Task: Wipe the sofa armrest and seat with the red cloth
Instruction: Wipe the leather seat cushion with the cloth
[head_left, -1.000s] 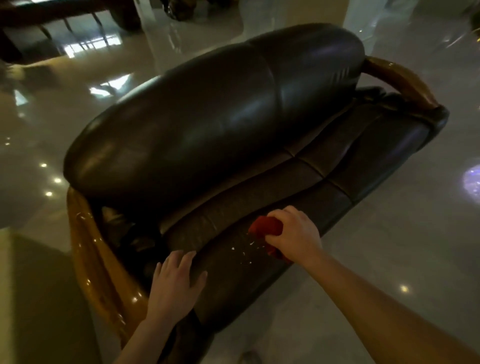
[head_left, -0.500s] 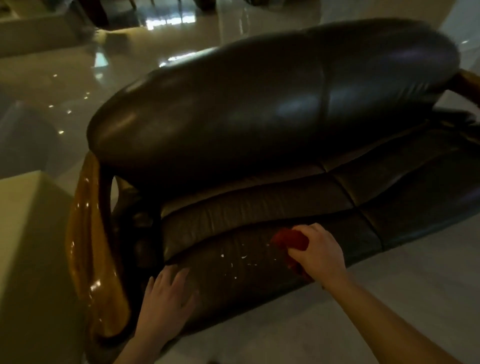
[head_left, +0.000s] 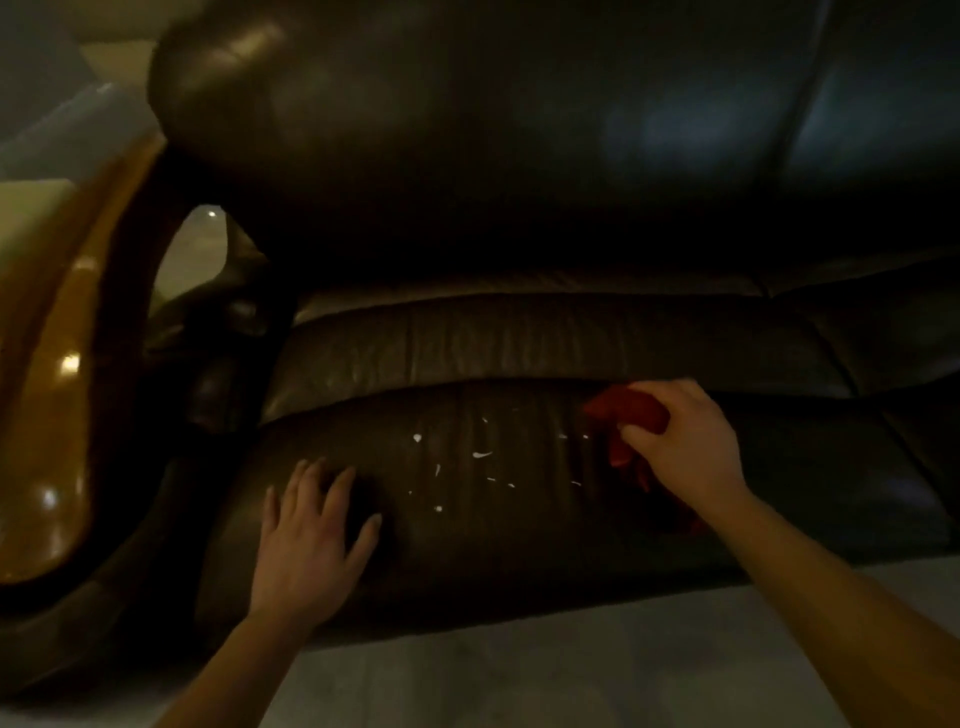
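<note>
A dark brown leather sofa fills the view, its seat cushion (head_left: 519, 530) running across the lower half. Small white specks (head_left: 480, 454) dot the front of the seat. My right hand (head_left: 685, 441) grips the bunched red cloth (head_left: 631, 410) and holds it on the seat just right of the specks. My left hand (head_left: 311, 535) lies flat on the seat with fingers spread, left of the specks. The glossy wooden armrest (head_left: 57, 395) curves down the left edge of the view.
The sofa's rounded backrest (head_left: 467, 130) rises behind the seat. Pale shiny floor (head_left: 571, 665) runs along the front of the sofa under my forearms. A leather side pad (head_left: 223, 364) sits between armrest and seat.
My head has moved closer and lower over the seat, so the sofa looks much larger. The right hand with the cloth stays right of the specks; the left hand still rests on the seat.
</note>
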